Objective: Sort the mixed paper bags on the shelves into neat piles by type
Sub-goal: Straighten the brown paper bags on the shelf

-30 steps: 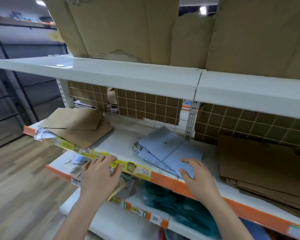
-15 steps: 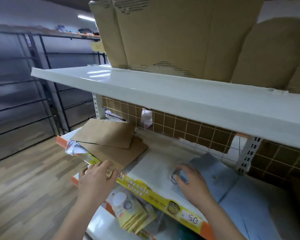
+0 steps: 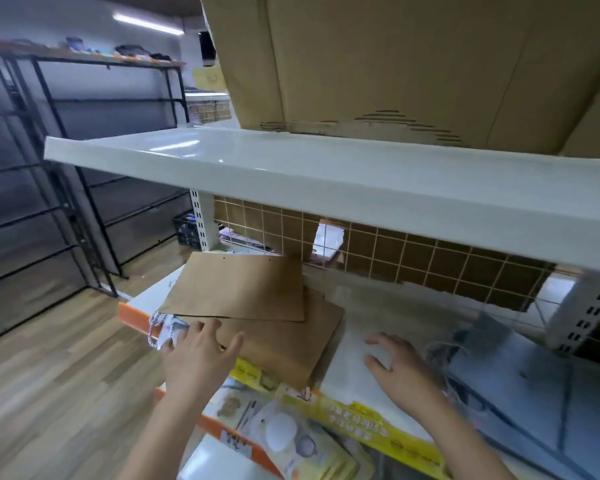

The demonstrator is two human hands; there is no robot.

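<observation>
Cardboard box (image 3: 395, 64) on upper shelf (image 3: 291, 168)

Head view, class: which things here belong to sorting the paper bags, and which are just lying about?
Part of the job:
- brown paper bags
- blue paper bags
- white bag with rope handles
- left hand, on the brown bags
- right hand, on the shelf

Just lying about:
- cardboard boxes
- black crate
- yellow price strip

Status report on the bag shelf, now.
Left hand open, fingers on brown paper bags. Right hand open, beside blue bags. White bag with rope handle tucked under brown pile.
</observation>
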